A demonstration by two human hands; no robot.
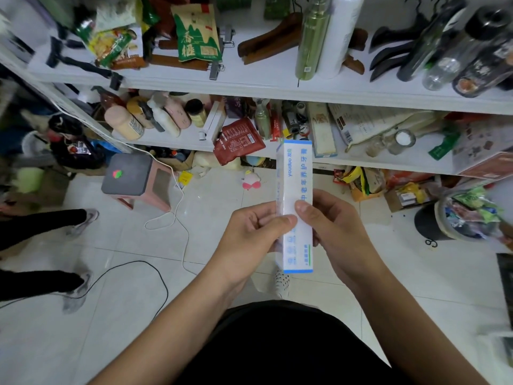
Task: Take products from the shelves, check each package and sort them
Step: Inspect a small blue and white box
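A long white toothpaste box with blue print and blue ends stands upright in front of me, over the tiled floor. My left hand pinches its left side, thumb on the front face. My right hand grips its right side, thumb laid across the front near the middle. The box's lower end pokes out below both hands. Behind it run white shelves crowded with products: a green and tan bag, a dark red pouch, pump bottles and tall bottles.
A pink stool with a grey top stands on the floor at left, white and black cables trailing beside it. Another person's legs and shoes are at far left. A black bin full of packets sits at right.
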